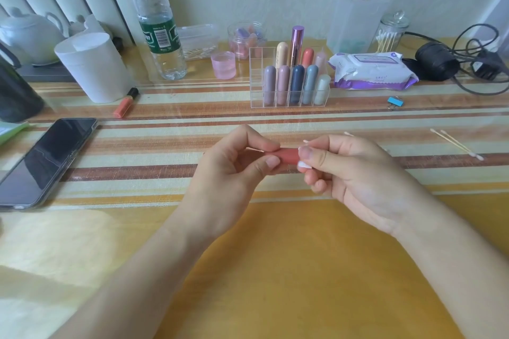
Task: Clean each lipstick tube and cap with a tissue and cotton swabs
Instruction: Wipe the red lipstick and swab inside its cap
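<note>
My left hand (234,162) pinches one end of a small red lipstick tube (287,156), held sideways above the striped tablecloth. My right hand (349,173) grips the tube's other end, with a bit of white tissue (303,164) showing under its fingers. A cotton swab (348,133) pokes out just behind the right hand; whether the hand holds it I cannot tell. Behind the hands a clear acrylic organiser (257,77) stands with several capped lipsticks upright in its slots. Two used cotton swabs (455,143) lie at the right.
A phone (44,161) lies at the left, with an orange lip tube (125,104) and a white tissue roll (92,67) beyond it. Further back are a water bottle (157,22), a pink cup (223,64), a wet-wipe pack (371,71), a swab jar (389,33) and black cables (468,63).
</note>
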